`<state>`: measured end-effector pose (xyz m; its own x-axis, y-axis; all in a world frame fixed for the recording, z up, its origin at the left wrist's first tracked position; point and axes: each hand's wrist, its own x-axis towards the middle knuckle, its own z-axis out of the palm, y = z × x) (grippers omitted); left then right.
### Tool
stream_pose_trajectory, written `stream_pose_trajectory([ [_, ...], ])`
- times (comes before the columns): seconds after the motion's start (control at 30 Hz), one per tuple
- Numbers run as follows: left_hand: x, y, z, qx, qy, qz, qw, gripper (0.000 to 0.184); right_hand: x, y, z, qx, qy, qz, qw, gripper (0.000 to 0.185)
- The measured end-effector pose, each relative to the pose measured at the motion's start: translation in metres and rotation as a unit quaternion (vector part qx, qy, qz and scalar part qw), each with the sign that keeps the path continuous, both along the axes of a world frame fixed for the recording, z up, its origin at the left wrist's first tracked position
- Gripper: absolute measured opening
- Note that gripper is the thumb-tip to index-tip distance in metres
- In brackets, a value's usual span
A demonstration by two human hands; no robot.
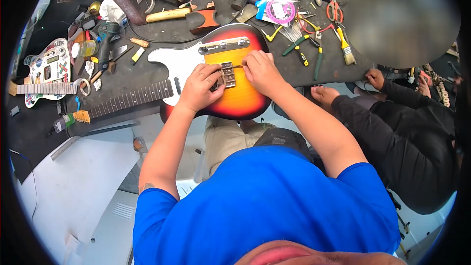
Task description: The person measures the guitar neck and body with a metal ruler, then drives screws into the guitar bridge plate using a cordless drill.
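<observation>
A sunburst electric guitar (245, 105) with a white pickguard (185, 61) lies face up at the bench's front edge, its neck (130, 99) pointing left. My left hand (201, 86) rests on the body, with bent fingers and thumb gripping the left side of the metal bridge (228, 74). On the bridge's other side, my right hand (262, 71) has its fingertips pinched together around a thin piece at the bridge's edge. What that piece is, I cannot make out. The control plate (223, 45) with its knobs sits just beyond both hands.
A stickered guitar (49, 71) lies at the left. Beyond the body are a wooden-handled tool (169, 14), a purple ring in a packet (280, 11), pliers (296, 45), scissors (335, 13) and a brush (345, 46). A person in dark sleeves (397, 122) sits close on the right.
</observation>
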<state>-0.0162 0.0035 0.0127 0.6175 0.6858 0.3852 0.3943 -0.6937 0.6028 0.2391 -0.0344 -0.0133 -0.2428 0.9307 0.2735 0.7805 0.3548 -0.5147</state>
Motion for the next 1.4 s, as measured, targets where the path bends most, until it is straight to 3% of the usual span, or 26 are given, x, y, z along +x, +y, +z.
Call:
stream_pose_trajectory([
  [0.27, 0.0, -0.001, -0.002, -0.006, 0.002, 0.006, 1.0, 0.035, -0.005, 0.004, 0.005, 0.019, 0.035, -0.011, 0.999, 0.015],
  [0.47, 0.003, -0.002, -0.01, 0.005, 0.01, -0.001, 1.0, 0.039, 0.003, 0.001, -0.001, 0.083, -0.061, 0.024, 0.994, 0.014],
  [0.53, 0.006, -0.003, -0.011, 0.003, 0.009, -0.004, 1.0, 0.042, 0.003, 0.001, 0.002, 0.034, 0.004, -0.006, 0.999, 0.011],
  [0.7, -0.001, -0.005, -0.009, -0.015, 0.025, -0.006, 1.0, 0.042, 0.001, -0.002, 0.012, 0.049, -0.013, 0.015, 0.999, 0.015],
  [0.77, -0.006, -0.003, -0.004, -0.025, 0.018, -0.001, 1.0, 0.039, 0.0, 0.002, 0.002, -0.003, -0.053, 0.035, 0.998, 0.016],
  [0.83, -0.004, 0.0, -0.003, -0.009, -0.004, 0.0, 1.0, 0.034, -0.002, 0.006, 0.003, 0.009, 0.025, 0.007, 1.0, 0.017],
  [1.4, -0.005, -0.001, -0.008, 0.004, -0.015, 0.009, 1.0, 0.033, -0.006, 0.006, 0.01, 0.014, 0.022, 0.023, 0.999, 0.016],
])
